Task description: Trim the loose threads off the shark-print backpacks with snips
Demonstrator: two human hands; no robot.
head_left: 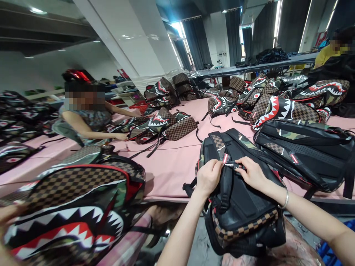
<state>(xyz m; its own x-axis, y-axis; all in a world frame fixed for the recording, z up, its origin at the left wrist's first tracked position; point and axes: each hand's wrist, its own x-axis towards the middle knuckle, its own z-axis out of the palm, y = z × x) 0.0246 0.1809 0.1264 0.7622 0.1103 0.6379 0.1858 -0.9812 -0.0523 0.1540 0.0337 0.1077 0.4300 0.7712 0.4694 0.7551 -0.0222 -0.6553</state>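
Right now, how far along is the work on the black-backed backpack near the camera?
Looks done: the near backpack appears assembled, with its shoulder strap attached. In hand: the left hand and right hand hold a small black-and-white piece at that strap. Left: probably finishing there; whether the backpacks across the pink table are finished or waiting, I can't tell.

A pink tabletop [172, 159] spreads ahead of both hands: left hand [208, 176], right hand [251, 173]. A black backpack [302, 155] lies right of the right hand, with piled shark-mouth bags [273, 111] beyond. Left of the left hand is a large checkered backpack [74, 210]; farther off, a seated person [85, 118] touches bags. Dark curtains [195, 40] hang far ahead.
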